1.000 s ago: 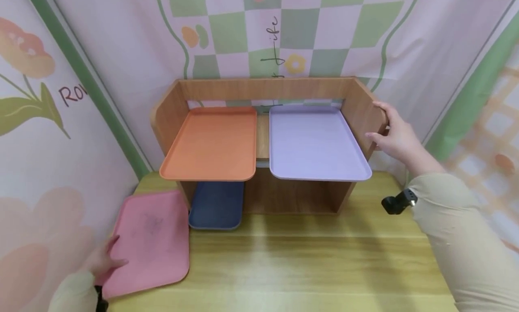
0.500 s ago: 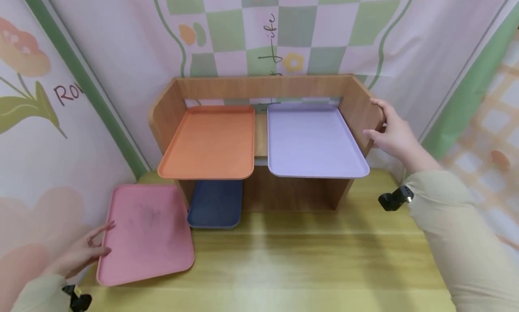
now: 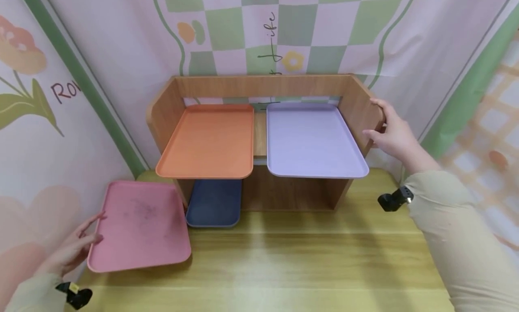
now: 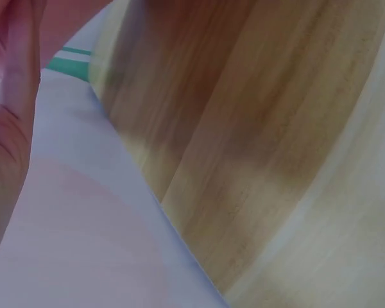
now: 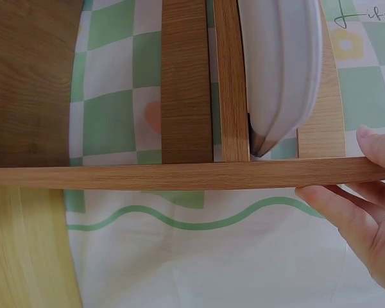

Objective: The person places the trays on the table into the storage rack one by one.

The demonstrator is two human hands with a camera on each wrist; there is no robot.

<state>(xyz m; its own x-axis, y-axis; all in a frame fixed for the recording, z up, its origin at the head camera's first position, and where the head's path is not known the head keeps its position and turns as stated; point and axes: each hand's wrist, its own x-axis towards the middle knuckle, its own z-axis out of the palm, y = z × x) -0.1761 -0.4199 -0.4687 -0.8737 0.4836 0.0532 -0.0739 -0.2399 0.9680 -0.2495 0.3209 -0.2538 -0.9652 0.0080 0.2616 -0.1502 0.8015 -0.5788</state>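
Note:
My left hand (image 3: 66, 253) pinches the left edge of a pink tray (image 3: 142, 226) that has dark smudges. The tray is tilted over the table's left side; the left wrist view catches its underside (image 4: 67, 22) past my fingers (image 4: 20, 70). At the right, my right hand (image 3: 393, 136) grips the side panel (image 5: 179, 176) of a wooden desktop shelf (image 3: 263, 85), thumb on the inner face and fingers outside. An orange tray (image 3: 207, 140) and a lilac tray (image 3: 314, 140) lie side by side on the upper board, their front ends overhanging it.
A dark blue tray (image 3: 215, 206) sits in the lower left of the shelf, its front sticking out onto the wooden table (image 3: 284, 258). Printed curtains (image 3: 405, 55) hang close behind and at both sides.
My left hand has shifted from over the pink tray's corner to its left edge. The tray has moved left and away from me, its near edge rising. My right hand stays on the shelf.

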